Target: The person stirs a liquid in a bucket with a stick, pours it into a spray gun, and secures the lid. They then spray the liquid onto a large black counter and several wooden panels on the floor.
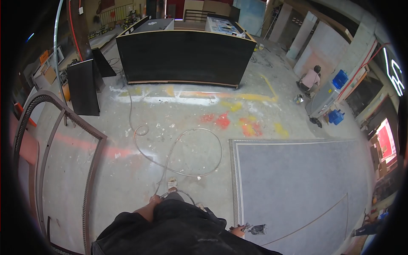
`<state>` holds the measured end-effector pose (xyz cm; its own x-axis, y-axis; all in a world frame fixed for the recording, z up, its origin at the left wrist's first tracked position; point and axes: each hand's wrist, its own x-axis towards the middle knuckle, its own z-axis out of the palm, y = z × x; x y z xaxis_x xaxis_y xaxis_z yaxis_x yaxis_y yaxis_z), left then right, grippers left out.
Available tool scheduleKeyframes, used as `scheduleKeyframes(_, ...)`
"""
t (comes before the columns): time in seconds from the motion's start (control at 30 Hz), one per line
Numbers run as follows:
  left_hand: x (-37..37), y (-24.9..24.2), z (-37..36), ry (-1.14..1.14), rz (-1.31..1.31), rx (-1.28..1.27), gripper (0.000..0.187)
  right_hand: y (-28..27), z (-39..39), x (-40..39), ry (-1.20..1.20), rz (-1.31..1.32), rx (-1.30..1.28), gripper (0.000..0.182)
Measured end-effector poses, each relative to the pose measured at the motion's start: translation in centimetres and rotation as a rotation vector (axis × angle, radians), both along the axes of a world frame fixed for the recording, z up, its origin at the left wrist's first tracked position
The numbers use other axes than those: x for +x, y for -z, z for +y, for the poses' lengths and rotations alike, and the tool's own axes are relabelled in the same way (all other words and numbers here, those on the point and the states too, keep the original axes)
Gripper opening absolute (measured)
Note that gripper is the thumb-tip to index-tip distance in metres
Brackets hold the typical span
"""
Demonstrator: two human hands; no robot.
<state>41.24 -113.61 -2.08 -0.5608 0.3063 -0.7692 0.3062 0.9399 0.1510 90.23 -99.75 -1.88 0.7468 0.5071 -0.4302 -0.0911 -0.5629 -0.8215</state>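
The right hand (236,231) is closed around the grip of a small metal spray gun (254,230), at the near edge of the scene. The long axis of the gun lies almost level, and its shiny cup end points to the right, over the large flat grey panel (297,182) that lies on the floor. The left hand (155,199) is closed around a thin pale hose (178,148), which runs away in loose loops over the rough concrete floor (127,170), stained with white, red and yellow paint. On the left stands a curved frame of metal mesh (91,170). Far away is a long black counter (182,57) with a smooth, bent front. At the far right a person (309,80) crouches near blue containers (340,78).
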Motion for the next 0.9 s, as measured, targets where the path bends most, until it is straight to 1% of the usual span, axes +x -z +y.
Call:
scheduleKeyframes(0.13, 0.2, -0.4, 0.1, -0.008, 0.014, 0.009, 0.056, -0.5, -0.2, -0.1, -0.015, 0.002, -0.042, 0.059)
scheduleKeyframes(0.2, 0.1, -0.3, 0.3, 0.009, 0.013, 0.005, 0.056, -0.8, -0.3, -0.5, 0.008, -0.048, 0.024, 0.059)
scheduleKeyframes(0.27, 0.1, -0.1, 0.3, 0.033, 0.018, -0.006, 0.056, -1.0, -0.2, -0.3, -0.015, -0.036, 0.036, 0.059)
scheduleKeyframes(0.33, 0.1, -0.5, 0.3, -0.025, 0.001, 0.011, 0.055, -1.5, -0.6, -0.5, -0.020, -0.017, 0.041, 0.060)
scheduleKeyframes(0.37, -0.2, -0.5, 0.3, -0.007, 0.007, 0.002, 0.055, -1.7, -0.5, -0.6, -0.031, -0.020, 0.044, 0.059)
scheduleKeyframes(0.47, -0.6, 0.3, 0.5, 0.051, 0.041, 0.042, 0.053, -2.5, -0.2, -1.0, -0.019, -0.012, 0.063, 0.058)
scheduleKeyframes(0.53, -0.4, 0.0, 1.1, 0.043, 0.022, 0.133, 0.050, -2.1, 0.1, -0.6, -0.008, 0.001, 0.087, 0.056)
scheduleKeyframes(0.6, 0.1, 0.6, 2.3, 0.044, 0.023, 0.161, 0.049, -2.9, 0.8, -0.4, 0.004, 0.027, 0.114, 0.056)
scheduleKeyframes(0.67, 1.1, 0.7, 3.3, 0.025, 0.015, 0.196, 0.047, -5.3, 2.5, -0.7, 0.006, 0.028, 0.212, 0.056)
scheduleKeyframes(0.7, 1.4, 0.3, 3.9, 0.041, -0.022, 0.228, 0.047, -5.6, 3.4, -0.4, 0.002, 0.024, 0.210, 0.056)
scheduleKeyframes(0.77, 1.8, 0.3, 4.6, 0.057, -0.061, 0.257, 0.048, -5.3, 5.9, 1.0, -0.019, -0.019, 0.304, 0.052)
scheduleKeyframes(0.83, 1.7, 2.4, 5.0, 0.081, -0.164, 0.180, 0.051, -8.0, 9.0, 1.5, -0.004, -0.020, 0.329, 0.053)
scheduleKeyframes(0.87, 1.6, 5.1, 5.7, 0.070, -0.185, 0.191, 0.052, -9.2, 12.6, 2.0, 0.030, -0.040, 0.348, 0.052)
scheduleKeyframes(0.9, 2.0, 5.2, 7.1, 0.059, -0.207, 0.201, 0.054, -10.2, 14.8, 2.6, 0.059, -0.062, 0.359, 0.053)
